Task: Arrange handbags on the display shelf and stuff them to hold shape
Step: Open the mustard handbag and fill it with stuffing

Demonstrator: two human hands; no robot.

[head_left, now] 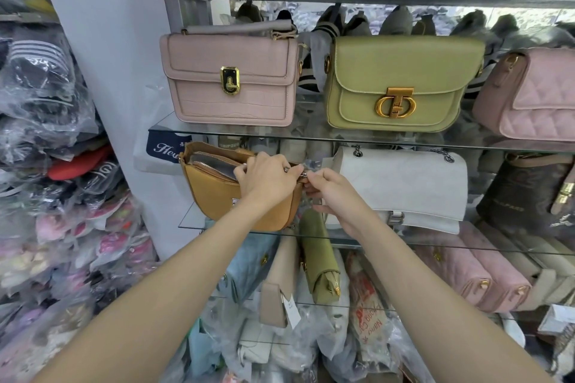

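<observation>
A tan half-moon handbag (217,196) stands on the middle glass shelf (193,225), its top zip partly open and a grey lining showing. My left hand (267,179) grips the bag's top edge near the right end. My right hand (329,193) pinches the metal zip pull at that right end. A white quilted chain bag (404,186) sits just to the right on the same shelf. On the upper glass shelf (311,135) stand a pink bag (230,81), an olive-green bag (401,84) and a pink quilted bag (535,96).
A brown patterned bag (529,199) stands at the far right of the middle shelf. Below lie several more bags, among them an olive one (319,258) and pink ones (473,274), plus plastic-wrapped goods. Stacks of bagged items (46,165) fill the left side beside a white pillar (118,71).
</observation>
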